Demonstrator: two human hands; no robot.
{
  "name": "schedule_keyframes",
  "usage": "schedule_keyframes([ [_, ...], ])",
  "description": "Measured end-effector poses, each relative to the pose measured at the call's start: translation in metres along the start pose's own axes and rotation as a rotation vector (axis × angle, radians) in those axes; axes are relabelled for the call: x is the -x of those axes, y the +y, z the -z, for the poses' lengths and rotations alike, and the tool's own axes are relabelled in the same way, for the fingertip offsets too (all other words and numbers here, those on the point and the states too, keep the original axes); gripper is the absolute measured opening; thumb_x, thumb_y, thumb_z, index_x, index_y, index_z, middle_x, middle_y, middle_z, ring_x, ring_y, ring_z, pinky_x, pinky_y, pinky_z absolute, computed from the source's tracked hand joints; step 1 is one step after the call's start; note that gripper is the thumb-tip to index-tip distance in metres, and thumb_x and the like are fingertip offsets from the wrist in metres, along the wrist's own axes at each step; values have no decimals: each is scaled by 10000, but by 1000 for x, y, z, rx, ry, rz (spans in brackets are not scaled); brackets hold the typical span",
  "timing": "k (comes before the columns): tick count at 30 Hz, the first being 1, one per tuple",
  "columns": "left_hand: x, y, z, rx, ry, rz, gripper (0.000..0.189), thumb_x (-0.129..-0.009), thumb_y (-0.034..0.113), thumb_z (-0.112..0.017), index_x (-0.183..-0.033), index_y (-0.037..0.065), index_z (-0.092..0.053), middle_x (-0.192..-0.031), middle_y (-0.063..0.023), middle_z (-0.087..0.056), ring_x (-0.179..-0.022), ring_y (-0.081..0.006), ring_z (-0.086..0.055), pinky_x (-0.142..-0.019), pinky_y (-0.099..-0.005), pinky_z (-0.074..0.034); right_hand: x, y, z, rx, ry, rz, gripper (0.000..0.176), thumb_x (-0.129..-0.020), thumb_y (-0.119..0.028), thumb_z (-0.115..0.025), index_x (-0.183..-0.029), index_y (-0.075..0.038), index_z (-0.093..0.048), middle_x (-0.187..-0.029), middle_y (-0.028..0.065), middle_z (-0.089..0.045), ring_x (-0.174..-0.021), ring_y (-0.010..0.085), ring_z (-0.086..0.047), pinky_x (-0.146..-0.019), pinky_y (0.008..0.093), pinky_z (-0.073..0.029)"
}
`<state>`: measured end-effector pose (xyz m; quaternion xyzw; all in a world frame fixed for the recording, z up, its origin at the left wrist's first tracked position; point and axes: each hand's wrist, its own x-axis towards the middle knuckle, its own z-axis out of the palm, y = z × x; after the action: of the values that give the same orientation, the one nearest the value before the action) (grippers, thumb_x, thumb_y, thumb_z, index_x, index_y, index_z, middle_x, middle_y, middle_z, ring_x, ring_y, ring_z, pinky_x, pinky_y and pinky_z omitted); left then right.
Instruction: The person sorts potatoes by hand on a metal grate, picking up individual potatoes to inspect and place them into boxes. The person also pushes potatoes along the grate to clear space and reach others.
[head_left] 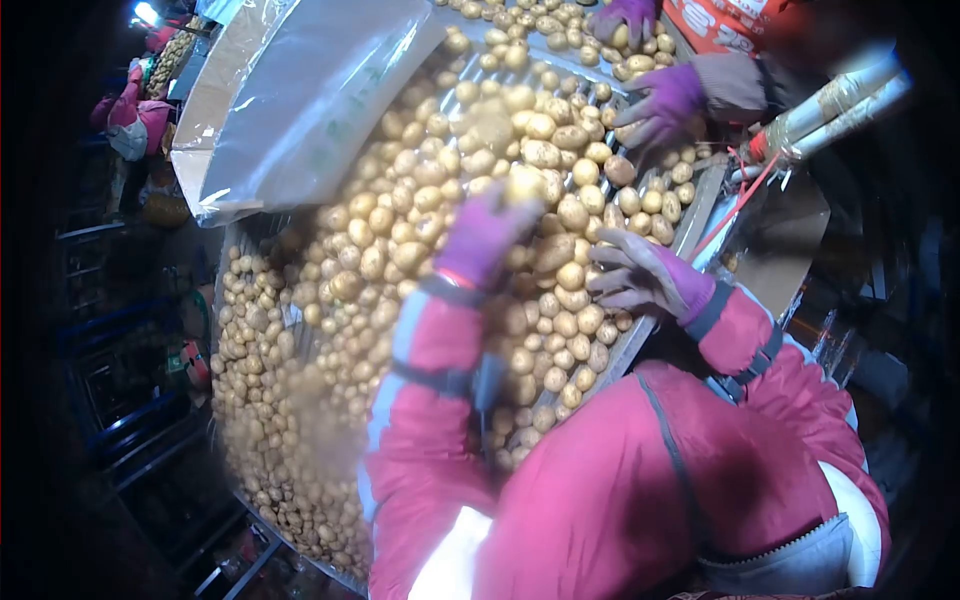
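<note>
Keeping fingertip pressure light is advised, so that single potatoes (573, 213) can be turned without their thin skins being scuffed or neighbours dislodged. The left hand (485, 240), gloved in purple, is blurred beside a pale potato (525, 185), and whether it is closed on it cannot be told; the right hand (650, 275) is released, its fingers spread over the heap near the straight metal rim (632, 345). Round to oval forms and smooth, tan, partly darkened skins are noted, heaped beside a glossy, creased plastic sheet (310, 110).
</note>
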<state>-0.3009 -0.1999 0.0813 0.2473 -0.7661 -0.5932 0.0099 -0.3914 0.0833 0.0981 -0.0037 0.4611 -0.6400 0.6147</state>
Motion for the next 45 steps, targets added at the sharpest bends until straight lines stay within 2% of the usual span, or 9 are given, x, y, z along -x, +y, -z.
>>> schedule_keyframes([
  [4,46,17,-32,56,92,-36,558,-902,386,-686,-1309,11,-619,-1188,-190,-663,-1126,-316,-631,-999,-407,-480,-13,8,-7,-173,35,-184,583,-1038,-464,-504,-1383,6,-510,-1190,188,-669,-943,282,-723,-841,363,-616],
  [10,61,-42,-83,-638,136,-396,531,-859,318,-708,-1286,15,-621,-1286,-222,-620,-1186,-355,-604,-1004,-434,-486,6,36,28,-329,-107,-218,553,-1030,-346,-503,-1417,49,-473,-1270,220,-626,-1105,310,-663,-946,475,-564],
  [12,59,-45,-80,-369,135,-279,530,-891,316,-684,-1320,17,-599,-1316,-219,-613,-1197,-343,-604,-1011,-418,-485,24,20,22,-288,-245,-127,566,-1026,-342,-502,-1433,49,-460,-1283,231,-615,-1139,318,-644,-966,497,-548],
  [15,61,-30,-55,-376,53,-573,563,-886,259,-711,-1375,28,-554,-1350,-252,-577,-1122,-371,-629,-925,-409,-534,27,25,37,-316,-241,-121,517,-1015,-370,-519,-1320,46,-544,-1242,239,-634,-1077,316,-667,-917,467,-563],
  [17,85,23,-73,681,12,219,565,-924,264,-685,-1411,28,-524,-1368,-233,-571,-1054,-319,-653,-858,-388,-554,23,39,50,-414,-209,-129,475,-1011,-380,-539,-1234,37,-585,-1204,246,-650,-1008,321,-689,-871,453,-578],
  [22,126,79,-133,93,-308,186,624,-1013,253,-558,-1535,-20,-354,-1281,-138,-592,-1116,-168,-570,-934,-314,-489,78,9,19,-317,-182,26,344,-989,-266,-581,-1207,-2,-618,-1048,121,-686,-817,194,-701,-697,330,-596],
  [29,134,83,-224,6,-508,-59,628,-1007,202,-579,-1548,-11,-341,-1519,-182,-436,-1329,-244,-488,-1108,-343,-395,159,40,112,-77,0,326,199,-960,-175,-574,-1093,-37,-627,-865,56,-652,-740,127,-634,-700,300,-519],
  [37,134,79,-251,-162,-508,-173,537,-1022,160,-569,-1502,-32,-424,-1474,-136,-509,-1381,-210,-442,-1152,-333,-335,330,42,241,-238,887,638,332,-935,-344,-684,-1028,-29,-637,-835,104,-668,-571,204,-655,-488,323,-553],
  [45,138,75,-252,77,-534,39,502,-1020,135,-572,-1476,-38,-456,-1432,-128,-548,-1288,-187,-526,-1059,-307,-439,366,87,328,86,1326,467,532,-989,-399,-600,-1388,-52,-537,-1169,113,-684,-869,206,-692,-773,302,-559],
])
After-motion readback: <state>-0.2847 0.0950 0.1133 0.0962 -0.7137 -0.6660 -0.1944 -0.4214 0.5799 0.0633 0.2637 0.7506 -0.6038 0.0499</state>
